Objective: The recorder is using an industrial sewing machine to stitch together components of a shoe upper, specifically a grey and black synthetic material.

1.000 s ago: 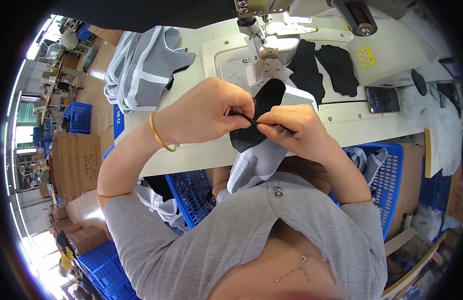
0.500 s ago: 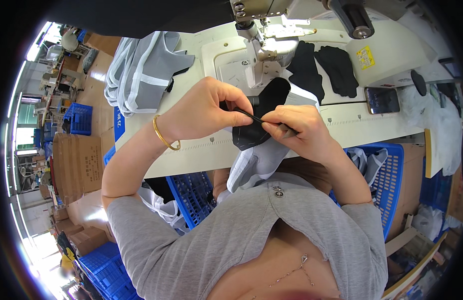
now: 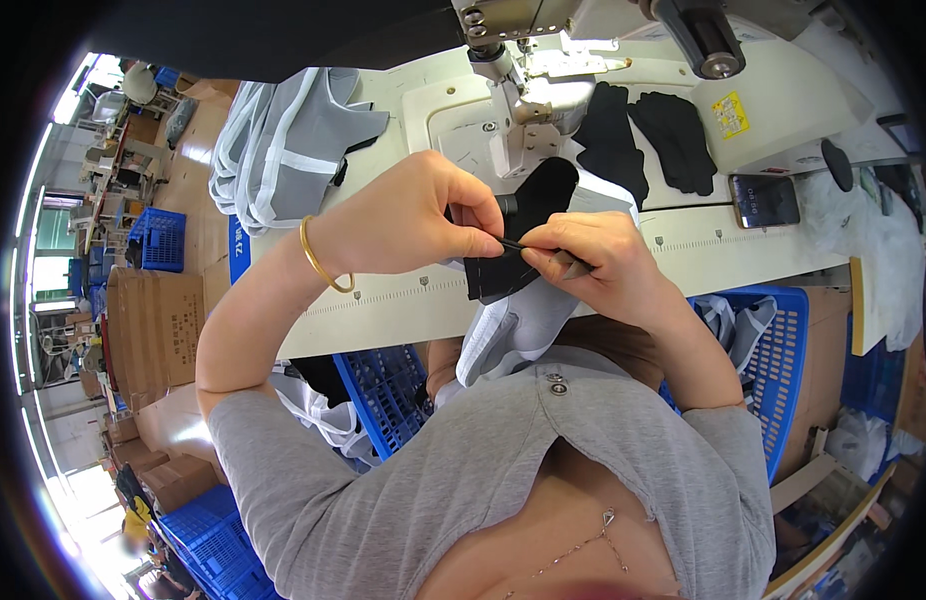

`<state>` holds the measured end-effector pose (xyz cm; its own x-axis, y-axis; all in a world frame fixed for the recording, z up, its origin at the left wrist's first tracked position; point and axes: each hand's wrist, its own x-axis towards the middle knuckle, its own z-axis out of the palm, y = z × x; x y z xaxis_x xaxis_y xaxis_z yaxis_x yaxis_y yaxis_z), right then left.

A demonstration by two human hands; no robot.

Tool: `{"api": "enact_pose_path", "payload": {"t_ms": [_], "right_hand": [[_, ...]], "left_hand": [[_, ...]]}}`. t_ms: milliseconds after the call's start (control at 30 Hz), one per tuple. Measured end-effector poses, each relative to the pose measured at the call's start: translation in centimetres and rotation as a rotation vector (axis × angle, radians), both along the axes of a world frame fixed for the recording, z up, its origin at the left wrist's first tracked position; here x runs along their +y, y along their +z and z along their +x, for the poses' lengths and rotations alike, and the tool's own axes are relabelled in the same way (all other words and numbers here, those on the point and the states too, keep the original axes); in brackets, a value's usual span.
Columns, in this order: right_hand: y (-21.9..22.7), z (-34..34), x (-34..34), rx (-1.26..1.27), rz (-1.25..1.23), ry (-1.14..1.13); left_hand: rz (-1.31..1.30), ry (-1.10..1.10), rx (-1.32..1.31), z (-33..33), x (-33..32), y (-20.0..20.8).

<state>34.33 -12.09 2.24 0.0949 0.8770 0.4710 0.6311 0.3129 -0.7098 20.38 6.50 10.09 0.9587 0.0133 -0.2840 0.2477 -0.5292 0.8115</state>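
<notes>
Both your bare left hand (image 3: 408, 220) and right hand (image 3: 605, 258) pinch the edge of the black, round-ended fabric piece (image 3: 538, 203); your left grip has narrowed, apparently steadying it

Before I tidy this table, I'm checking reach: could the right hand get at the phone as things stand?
Probably yes: only white tabletop shows between the right hand and the phone. That hand's fingers pinch black fabric, though, and would likely have to release it.

Black piece (image 3: 546, 195) matt cloth; bangle (image 3: 312, 262) glossy metal; crate (image 3: 798, 365) plastic.
</notes>
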Motion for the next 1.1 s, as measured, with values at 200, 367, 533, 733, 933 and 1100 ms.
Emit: {"api": "enact_pose_path", "payload": {"t_ms": [200,367,533,733,933,1100], "right_hand": [[0.3,-0.2,-0.3,0.017,-0.031,-0.027],[-0.2,-0.3,-0.4,0.115,0.003,-0.070],[0.0,-0.4,-0.2,0.193,0.016,-0.151],[0.6,-0.7,0.8,0.426,0.022,-0.243],[1.9,-0.2,2.6,0.627,0.024,-0.318],[2.1,0.7,3.0,0.665,0.004,-0.351]], "left_hand": [[0.234,-0.051,-0.162,-0.1,-0.7,0.3],[0.040,0.135,-0.144,-0.3,-0.4,-0.1],[-0.083,0.299,-0.109,0.0,0.2,-0.7],[-0.057,0.268,-0.223,1.9,2.5,0.1],[-0.262,0.409,-0.316,5.2,5.0,-0.7],[-0.490,0.478,-0.379,6.3,5.8,-1.8]]}}
